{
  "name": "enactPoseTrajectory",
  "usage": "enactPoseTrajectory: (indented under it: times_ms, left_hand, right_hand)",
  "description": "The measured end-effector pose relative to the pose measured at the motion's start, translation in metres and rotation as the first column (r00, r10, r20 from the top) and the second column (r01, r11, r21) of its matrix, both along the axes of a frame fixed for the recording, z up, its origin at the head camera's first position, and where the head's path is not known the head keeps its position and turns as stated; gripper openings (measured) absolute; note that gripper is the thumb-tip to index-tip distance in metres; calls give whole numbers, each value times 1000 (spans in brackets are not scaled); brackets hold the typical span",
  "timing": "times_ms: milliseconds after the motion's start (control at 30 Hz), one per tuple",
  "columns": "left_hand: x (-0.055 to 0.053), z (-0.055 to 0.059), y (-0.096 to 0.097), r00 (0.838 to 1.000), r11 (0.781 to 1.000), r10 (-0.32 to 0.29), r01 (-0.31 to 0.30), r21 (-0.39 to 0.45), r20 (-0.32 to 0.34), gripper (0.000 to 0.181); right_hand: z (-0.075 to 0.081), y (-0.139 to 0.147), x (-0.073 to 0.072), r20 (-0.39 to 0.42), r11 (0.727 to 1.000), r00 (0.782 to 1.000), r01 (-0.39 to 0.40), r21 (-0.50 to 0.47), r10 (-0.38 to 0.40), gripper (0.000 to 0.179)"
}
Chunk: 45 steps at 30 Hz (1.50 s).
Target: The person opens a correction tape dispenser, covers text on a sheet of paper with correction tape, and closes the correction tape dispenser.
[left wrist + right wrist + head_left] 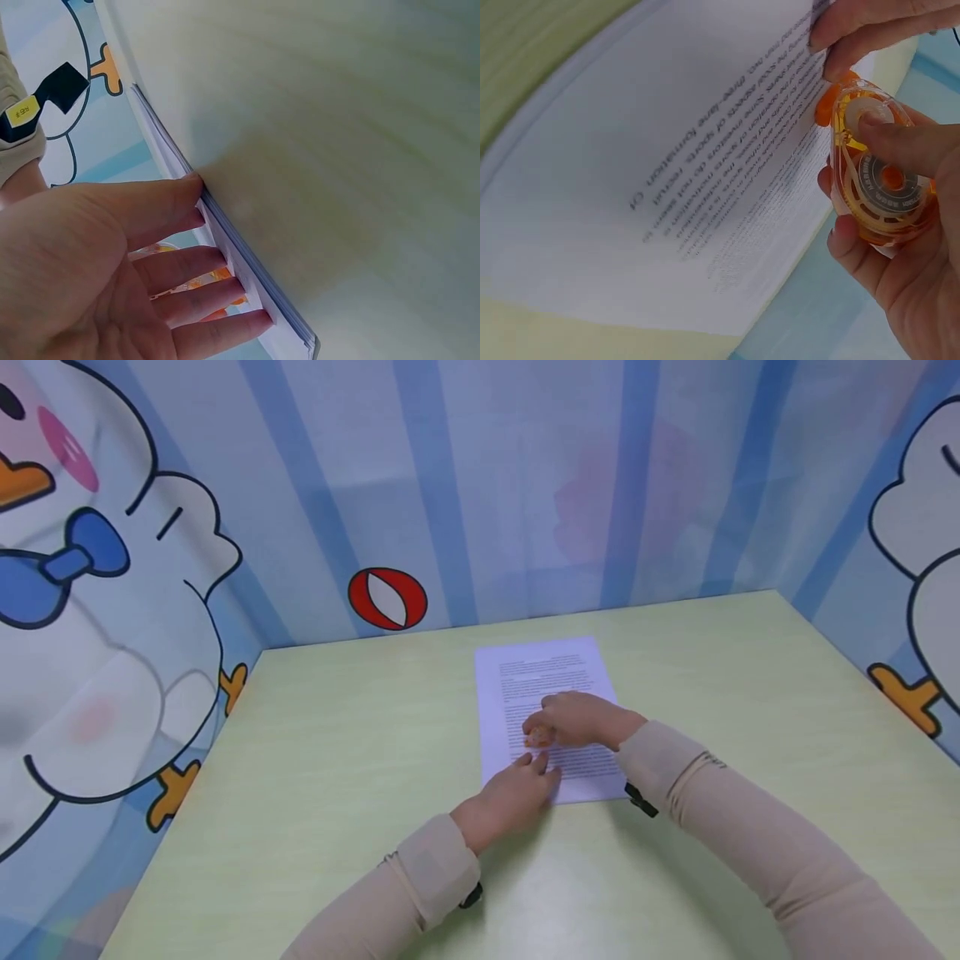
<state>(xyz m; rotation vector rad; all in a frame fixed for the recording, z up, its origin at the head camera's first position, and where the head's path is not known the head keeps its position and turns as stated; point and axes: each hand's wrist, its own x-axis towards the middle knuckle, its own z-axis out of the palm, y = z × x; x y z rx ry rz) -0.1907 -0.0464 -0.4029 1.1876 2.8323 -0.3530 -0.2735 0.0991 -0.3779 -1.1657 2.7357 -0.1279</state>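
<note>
A stack of printed paper [491, 693] lies on the table, its top sheet covered with lines of text. In my right hand [583, 718] I hold an orange, see-through correction tape dispenser [889, 180], the thumb on its side and its tip down at the lines of text. My left hand [517, 797] rests on the lower part of the page with its fingers extended, close to the dispenser's tip. From the left wrist, the edge of the paper stack [259, 281] shows under the fingertips, and the dispenser is partly hidden behind the fingers.
The pale green table [360, 718] stretches out around the paper. Blue striped walls [510, 510] with cartoon birds and a red ball print [360, 597] stand at its back and sides. A black strap [641, 800] is on the right wrist.
</note>
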Motion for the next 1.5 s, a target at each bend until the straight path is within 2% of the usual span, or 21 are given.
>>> enactPoseTrajectory:
  times_ms: [267, 467, 667, 800, 1233, 1333, 1500]
  left_hand:
    - [-1, 3, 1, 998, 999, 36, -36, -9, 58, 38]
    - [0, 3, 0, 999, 1000, 29, -29, 6, 31, 36]
    - [0, 3, 0, 999, 999, 29, -30, 13, 29, 35]
    - [0, 3, 1, 999, 999, 26, -27, 19, 36, 35]
    - [2, 3, -2, 998, 998, -22, 25, 49, -56, 30]
    - [2, 3, -3, 999, 999, -17, 20, 49, -51, 30]
    - [2, 2, -3, 1000, 1000, -3, 3, 27, -18, 33]
  right_hand:
    - [-3, 3, -5, 33, 996, 998, 50, -72, -47, 28]
    - [-2, 0, -4, 31, 998, 999, 27, -60, -25, 33]
    - [-1, -2, -2, -16, 999, 1000, 2, -37, -2, 38]
    - [-1, -2, -1, -28, 1000, 1000, 1, -17, -2, 33]
    - [1, -5, 5, -129, 998, 990, -59, 22, 62, 17]
    - [1, -4, 5, -130, 998, 989, -62, 23, 65, 17]
    - [3, -1, 5, -83, 999, 996, -42, 17, 43, 19]
